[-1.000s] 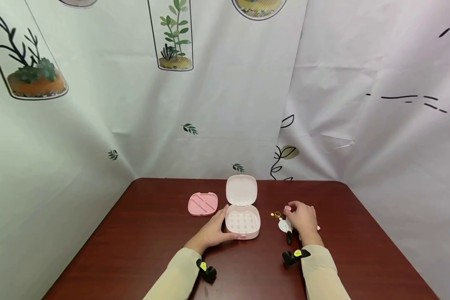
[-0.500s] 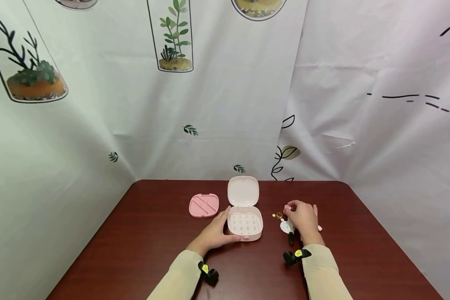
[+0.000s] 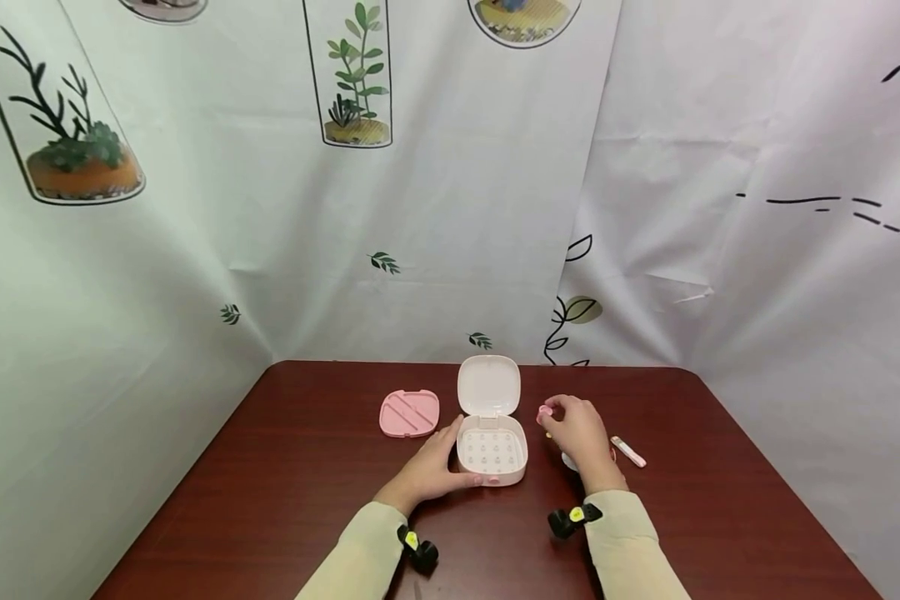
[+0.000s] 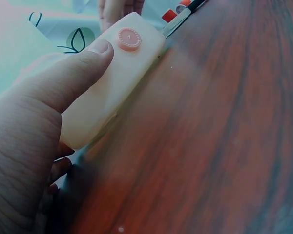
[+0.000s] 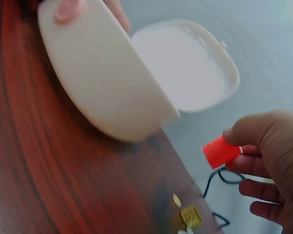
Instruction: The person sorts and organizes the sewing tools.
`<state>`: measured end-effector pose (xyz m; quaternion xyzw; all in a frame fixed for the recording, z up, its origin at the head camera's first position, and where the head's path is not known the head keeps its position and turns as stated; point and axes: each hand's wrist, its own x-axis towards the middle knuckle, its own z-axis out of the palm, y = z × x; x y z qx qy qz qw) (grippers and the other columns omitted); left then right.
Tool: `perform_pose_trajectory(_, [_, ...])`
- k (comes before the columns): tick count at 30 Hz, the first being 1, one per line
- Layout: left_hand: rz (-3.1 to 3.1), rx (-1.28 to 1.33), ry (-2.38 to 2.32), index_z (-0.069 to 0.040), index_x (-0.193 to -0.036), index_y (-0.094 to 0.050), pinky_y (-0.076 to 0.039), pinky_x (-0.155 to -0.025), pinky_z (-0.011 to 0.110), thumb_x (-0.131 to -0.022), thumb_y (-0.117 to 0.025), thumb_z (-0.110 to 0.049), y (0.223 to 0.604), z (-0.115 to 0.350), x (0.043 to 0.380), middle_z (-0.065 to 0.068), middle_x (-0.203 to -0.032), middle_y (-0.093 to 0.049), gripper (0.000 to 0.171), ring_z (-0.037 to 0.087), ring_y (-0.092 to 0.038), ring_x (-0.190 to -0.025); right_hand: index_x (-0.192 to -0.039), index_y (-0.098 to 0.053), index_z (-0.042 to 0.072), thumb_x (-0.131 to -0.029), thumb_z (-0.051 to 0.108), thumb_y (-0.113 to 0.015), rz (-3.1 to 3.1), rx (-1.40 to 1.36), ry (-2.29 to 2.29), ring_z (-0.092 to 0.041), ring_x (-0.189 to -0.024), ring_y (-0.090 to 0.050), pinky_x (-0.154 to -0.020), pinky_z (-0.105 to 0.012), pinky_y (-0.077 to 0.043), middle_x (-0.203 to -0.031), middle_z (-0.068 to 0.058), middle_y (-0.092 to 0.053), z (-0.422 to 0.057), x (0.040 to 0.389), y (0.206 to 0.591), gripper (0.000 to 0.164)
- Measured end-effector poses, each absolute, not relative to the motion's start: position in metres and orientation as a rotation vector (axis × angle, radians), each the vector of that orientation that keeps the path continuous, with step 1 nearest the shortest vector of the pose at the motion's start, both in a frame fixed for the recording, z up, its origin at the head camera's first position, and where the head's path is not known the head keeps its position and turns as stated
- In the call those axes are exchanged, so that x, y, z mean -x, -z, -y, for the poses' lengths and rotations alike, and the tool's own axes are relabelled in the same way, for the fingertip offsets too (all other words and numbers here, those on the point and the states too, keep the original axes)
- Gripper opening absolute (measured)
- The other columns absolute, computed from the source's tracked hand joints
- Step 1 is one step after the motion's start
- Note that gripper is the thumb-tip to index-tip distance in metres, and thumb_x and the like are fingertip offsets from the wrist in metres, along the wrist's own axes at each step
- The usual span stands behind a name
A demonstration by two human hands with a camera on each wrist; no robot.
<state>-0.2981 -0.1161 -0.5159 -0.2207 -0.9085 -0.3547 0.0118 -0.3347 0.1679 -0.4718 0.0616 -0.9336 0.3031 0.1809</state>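
Note:
My left hand (image 3: 427, 471) holds the pale pink box (image 3: 506, 478) at its left front corner. Its thumb lies on the front wall, beside a round pink button (image 4: 129, 39). Rows of small pegs show inside the box, and the hinged lid (image 3: 489, 385) stands up behind. To the right of the box, my right hand (image 3: 581, 433) pinches a small spool of thread (image 5: 220, 152) between thumb and fingers, off the table. The spool looks red in the right wrist view and pink in the head view.
A pink divided tray (image 3: 409, 414) lies left of the box. Near my right hand are a ribbed gold ring (image 5: 190, 217), a small gold piece (image 5: 176, 200), a partly hidden white disc (image 3: 567, 461) and a white stick with pink ends (image 3: 628, 452). The table's far edge meets a printed curtain.
My right hand has moved left towards the box with the spool, and the white stick at its right is now uncovered. The left hand keeps its hold on the box.

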Motion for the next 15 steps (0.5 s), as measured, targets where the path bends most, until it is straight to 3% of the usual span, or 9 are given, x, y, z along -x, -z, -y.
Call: perform_pose_trajectory(15, [2.823, 0.713, 1.096, -0.003, -0.160, -0.021, -0.032, -0.115, 0.057, -0.080, -0.078, -0.059, 0.518, 0.117, 0.299, 0.017, -0.161, -0.033, 0.113, 0.034, -0.035, -0.146, -0.106, -0.077, 0.011, -0.086, 0.026, -0.077, 2.650, -0.296, -0.855, -0.028, -0.094, -0.062, -0.086, -0.049, -0.052, -0.101, -0.006, -0.073, -0.109, 0.329, 0.468, 0.025])
